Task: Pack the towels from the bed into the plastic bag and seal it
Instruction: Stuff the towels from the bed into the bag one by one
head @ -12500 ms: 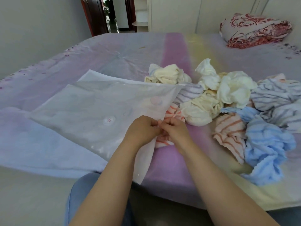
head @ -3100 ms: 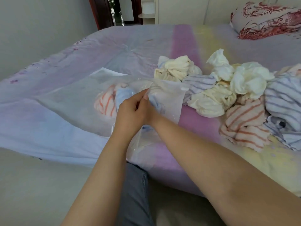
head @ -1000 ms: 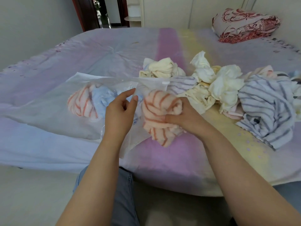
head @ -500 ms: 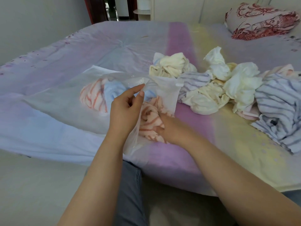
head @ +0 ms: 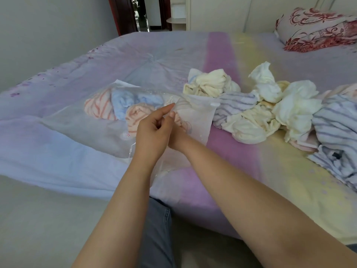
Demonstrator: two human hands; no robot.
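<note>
Your left hand point(head: 152, 132) pinches the plastic bag point(head: 77, 124) mouth; your right hand point(head: 178, 136) reaches inside, grip hidden. Loose towels point(head: 270, 111) lie right of both hands.

— Where's there free room?
— On the pastel purple-and-yellow bed point(head: 164, 60) beyond the clear plastic bag point(head: 81, 126), and the near yellow strip.
— What blocks the way?
— The heap of crumpled cream and striped towels point(head: 270, 113) right of the bag's mouth, possibly touching it.
</note>
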